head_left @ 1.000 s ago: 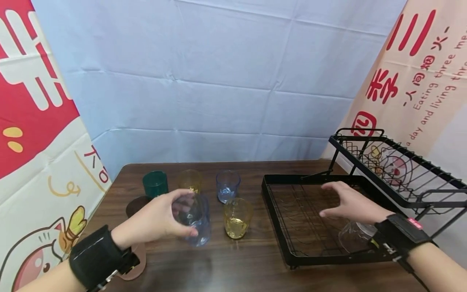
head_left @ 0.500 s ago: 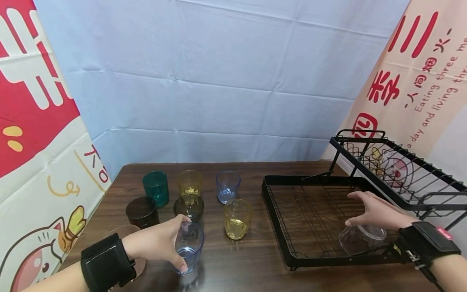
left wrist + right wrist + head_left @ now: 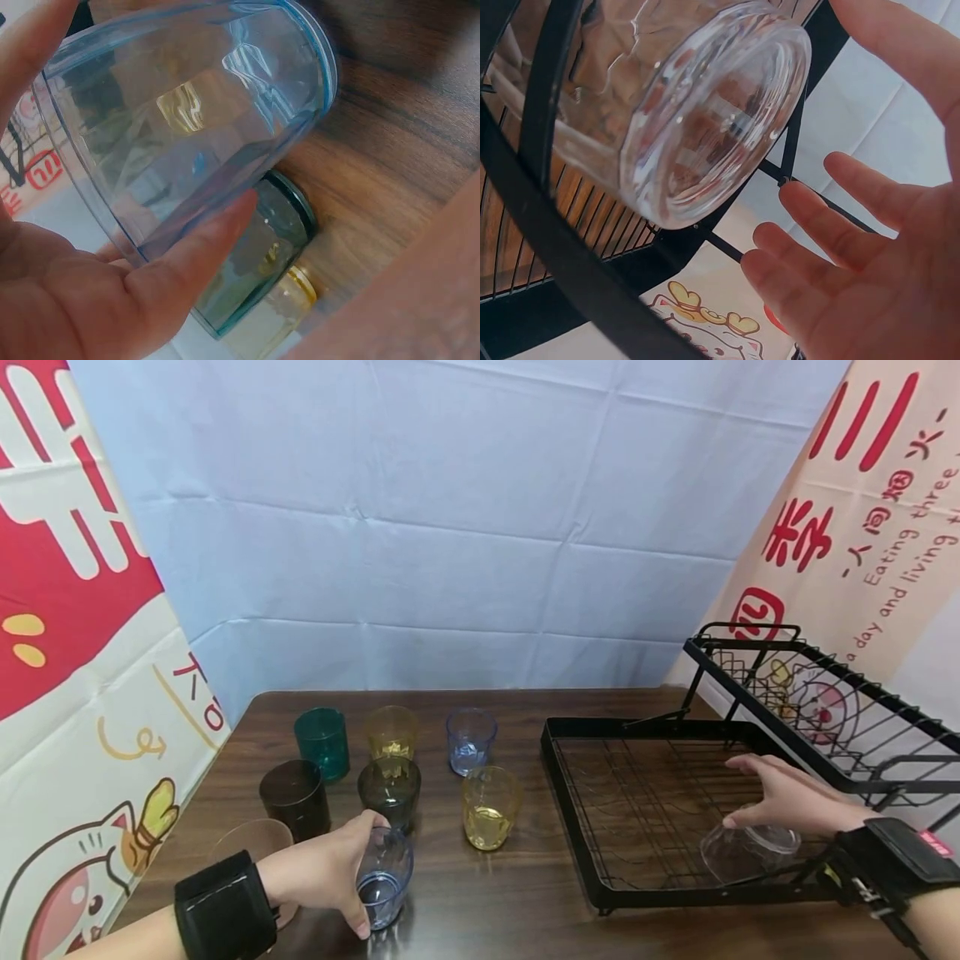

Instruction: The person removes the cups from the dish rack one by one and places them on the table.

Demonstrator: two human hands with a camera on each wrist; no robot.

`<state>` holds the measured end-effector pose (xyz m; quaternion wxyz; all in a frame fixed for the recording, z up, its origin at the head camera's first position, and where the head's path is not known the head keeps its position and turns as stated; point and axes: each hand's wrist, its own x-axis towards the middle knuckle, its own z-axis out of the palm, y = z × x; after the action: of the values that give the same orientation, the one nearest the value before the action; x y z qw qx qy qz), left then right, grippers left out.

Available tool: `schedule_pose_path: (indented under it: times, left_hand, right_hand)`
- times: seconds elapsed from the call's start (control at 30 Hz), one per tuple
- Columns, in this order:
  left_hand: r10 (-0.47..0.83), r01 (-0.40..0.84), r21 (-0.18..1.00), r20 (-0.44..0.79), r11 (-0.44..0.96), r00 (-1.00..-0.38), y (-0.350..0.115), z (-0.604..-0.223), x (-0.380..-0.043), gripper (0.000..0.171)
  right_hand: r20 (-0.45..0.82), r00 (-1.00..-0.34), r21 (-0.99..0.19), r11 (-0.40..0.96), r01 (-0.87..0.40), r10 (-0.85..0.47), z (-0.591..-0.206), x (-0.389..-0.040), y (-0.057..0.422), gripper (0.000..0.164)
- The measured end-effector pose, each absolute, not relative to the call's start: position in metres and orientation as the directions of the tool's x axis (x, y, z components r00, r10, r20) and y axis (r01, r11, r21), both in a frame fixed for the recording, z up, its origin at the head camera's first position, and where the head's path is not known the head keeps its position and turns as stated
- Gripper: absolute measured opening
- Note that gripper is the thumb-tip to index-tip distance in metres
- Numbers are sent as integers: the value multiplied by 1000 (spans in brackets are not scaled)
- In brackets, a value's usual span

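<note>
My left hand [image 3: 330,868] holds a clear blue drinking glass [image 3: 386,887], thumb on its near side and fingers round the far side. The glass stands upright at the table's front left; in the left wrist view its wall [image 3: 187,112] fills the space between thumb and fingers. My right hand [image 3: 795,797] hovers over the black dish rack [image 3: 573,827], fingers loosely spread and holding nothing. Just below it, a clear colourless glass [image 3: 742,856] sits upside down in the rack's front right corner. Its thick base [image 3: 720,127] faces the right wrist camera, apart from the fingers.
Behind the left hand stand a smoky grey glass [image 3: 390,789], a dark brown one [image 3: 296,802], a green one [image 3: 322,743] and an amber one [image 3: 392,731]. A pinkish glass [image 3: 251,839] is partly hidden by the wrist. Another blue glass [image 3: 470,743] and a yellow glass [image 3: 489,810] stand mid-table. The rack's upper tier [image 3: 832,718] overhangs at right.
My left hand has brought the blue glass toward the table's front edge and down to the tabletop. My right hand has drawn back to the right, over the colourless glass.
</note>
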<state>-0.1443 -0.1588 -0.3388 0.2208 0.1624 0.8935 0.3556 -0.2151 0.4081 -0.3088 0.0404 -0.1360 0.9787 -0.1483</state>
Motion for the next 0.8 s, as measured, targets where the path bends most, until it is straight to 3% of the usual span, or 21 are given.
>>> schedule_pose_path:
  times: [0.2,0.37,0.63,0.8]
  left_hand:
    - [434,128,700,-279,703,-857,-159,-336,-145,102]
    - [467,164,692,-275,703,-840,-160,-335,-145,108]
    - [522,233,673,-263,702,-811,-168,-324,-150,111]
    - [529,250,682,-235,688,-816,-173,-300,-153,100]
  right_hand:
    - [-70,-958,-334,911,-242,-280,-310,-215,410,87]
    - [-102,-952,-276,927,-253,-290,-307,-215,413,90]
    - [-299,-922,-217,959,-184,-244,-310,-215,411,103]
    - [-380,-892,-270,952,-146,-244,-312,-212,408,90]
